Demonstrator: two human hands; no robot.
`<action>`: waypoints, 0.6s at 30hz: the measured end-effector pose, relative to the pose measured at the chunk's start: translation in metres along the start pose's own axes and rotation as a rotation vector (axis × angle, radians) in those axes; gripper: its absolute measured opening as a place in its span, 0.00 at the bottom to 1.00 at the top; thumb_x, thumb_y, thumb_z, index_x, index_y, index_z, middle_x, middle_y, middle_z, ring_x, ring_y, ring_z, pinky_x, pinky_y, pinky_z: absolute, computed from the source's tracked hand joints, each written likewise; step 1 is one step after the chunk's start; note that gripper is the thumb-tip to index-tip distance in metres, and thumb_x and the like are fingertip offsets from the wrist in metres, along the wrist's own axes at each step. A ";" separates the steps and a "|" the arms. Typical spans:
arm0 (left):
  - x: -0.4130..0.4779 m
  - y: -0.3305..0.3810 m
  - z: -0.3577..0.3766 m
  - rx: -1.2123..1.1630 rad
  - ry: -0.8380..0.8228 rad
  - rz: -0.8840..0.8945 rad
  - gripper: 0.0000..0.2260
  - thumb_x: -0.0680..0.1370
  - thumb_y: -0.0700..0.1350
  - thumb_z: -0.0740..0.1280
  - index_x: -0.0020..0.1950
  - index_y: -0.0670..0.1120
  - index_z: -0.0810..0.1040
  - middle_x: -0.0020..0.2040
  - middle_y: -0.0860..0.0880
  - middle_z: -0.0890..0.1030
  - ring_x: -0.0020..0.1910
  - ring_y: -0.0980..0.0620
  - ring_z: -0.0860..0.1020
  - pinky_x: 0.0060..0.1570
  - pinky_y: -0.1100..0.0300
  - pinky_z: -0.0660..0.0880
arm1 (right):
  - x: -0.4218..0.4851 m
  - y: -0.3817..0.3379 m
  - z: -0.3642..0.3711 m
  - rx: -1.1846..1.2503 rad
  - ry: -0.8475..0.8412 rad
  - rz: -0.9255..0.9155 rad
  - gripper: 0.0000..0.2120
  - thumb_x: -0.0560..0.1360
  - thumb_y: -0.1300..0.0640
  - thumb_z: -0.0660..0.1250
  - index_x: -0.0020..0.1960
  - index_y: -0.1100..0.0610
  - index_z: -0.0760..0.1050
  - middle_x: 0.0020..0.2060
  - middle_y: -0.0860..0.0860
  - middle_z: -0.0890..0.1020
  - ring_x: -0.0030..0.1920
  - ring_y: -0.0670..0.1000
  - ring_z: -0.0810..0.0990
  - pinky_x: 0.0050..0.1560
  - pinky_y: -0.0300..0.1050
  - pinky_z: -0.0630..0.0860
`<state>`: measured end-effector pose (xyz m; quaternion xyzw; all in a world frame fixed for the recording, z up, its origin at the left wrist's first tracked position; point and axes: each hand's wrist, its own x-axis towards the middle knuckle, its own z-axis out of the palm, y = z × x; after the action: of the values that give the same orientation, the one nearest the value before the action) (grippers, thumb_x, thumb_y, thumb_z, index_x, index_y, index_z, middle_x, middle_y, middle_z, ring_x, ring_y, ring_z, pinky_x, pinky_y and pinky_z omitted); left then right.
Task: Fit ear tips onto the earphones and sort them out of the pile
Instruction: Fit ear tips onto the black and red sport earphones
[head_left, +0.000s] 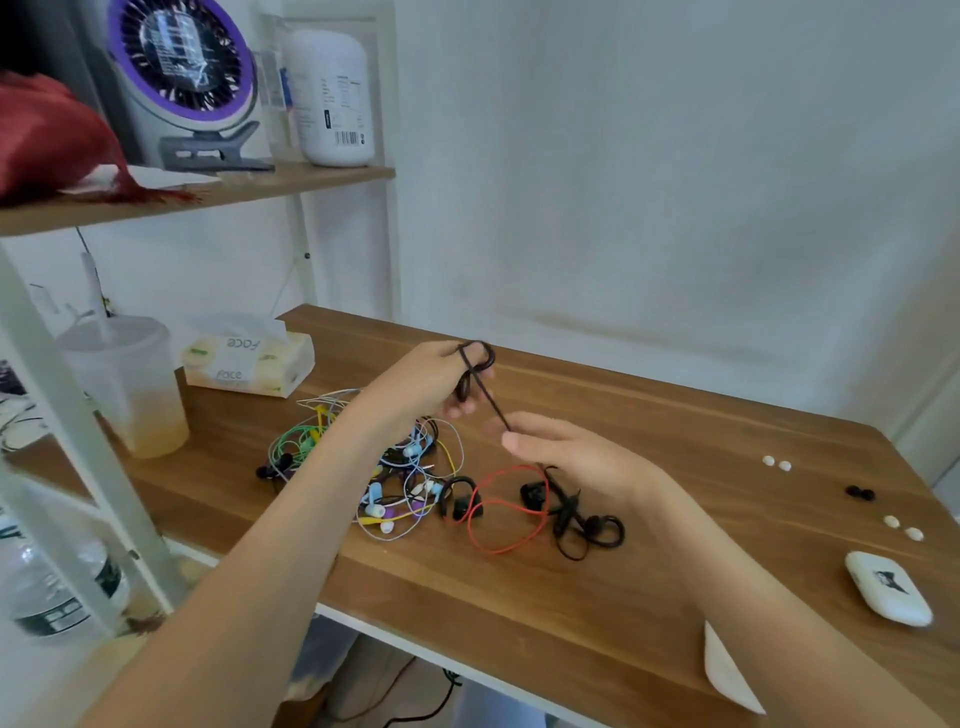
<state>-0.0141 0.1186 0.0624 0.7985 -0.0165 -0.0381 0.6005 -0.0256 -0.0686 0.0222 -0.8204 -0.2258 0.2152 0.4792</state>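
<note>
My left hand (426, 382) is raised above the table and holds a black earphone cable (480, 382) that is looped around its fingers. The cable runs taut down to my right hand (566, 457), which pinches it lower down. Below my right hand the same black earphones (571, 514) with ear hooks lie on the wooden table (519, 597). A tangled pile of coloured earphones (384, 467) sits to the left, with a red-cabled black pair (493, 509) beside it. Loose white ear tips (776, 462) and black ear tips (860, 492) lie at the right.
More white ear tips (903, 527) and a white earbud case (888, 587) lie near the right edge. A tissue pack (249, 364) and a plastic cup (130, 384) stand at the back left. A white shelf frame (67, 431) borders the left side.
</note>
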 end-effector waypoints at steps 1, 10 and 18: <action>-0.002 0.006 0.004 -0.092 -0.023 -0.004 0.12 0.82 0.49 0.60 0.47 0.43 0.78 0.37 0.46 0.83 0.33 0.51 0.78 0.36 0.61 0.76 | -0.003 -0.002 0.001 -0.015 -0.047 -0.030 0.13 0.76 0.44 0.65 0.57 0.47 0.78 0.58 0.43 0.81 0.60 0.43 0.77 0.65 0.42 0.68; -0.012 0.041 0.012 -0.752 -0.211 -0.008 0.15 0.81 0.53 0.58 0.41 0.45 0.71 0.25 0.51 0.67 0.19 0.57 0.61 0.17 0.66 0.61 | -0.023 0.041 -0.043 -0.417 0.391 0.140 0.17 0.81 0.47 0.58 0.44 0.58 0.76 0.40 0.46 0.79 0.42 0.47 0.76 0.42 0.40 0.69; -0.009 0.030 0.023 -0.319 -0.178 -0.003 0.10 0.80 0.48 0.63 0.44 0.43 0.73 0.26 0.51 0.69 0.19 0.58 0.57 0.18 0.67 0.53 | -0.052 0.042 -0.078 -0.190 0.655 0.360 0.21 0.83 0.47 0.51 0.46 0.59 0.76 0.34 0.56 0.84 0.28 0.52 0.82 0.29 0.41 0.76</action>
<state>-0.0244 0.0892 0.0854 0.6867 -0.0622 -0.1119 0.7156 -0.0159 -0.1712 0.0271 -0.9131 0.0679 0.0008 0.4021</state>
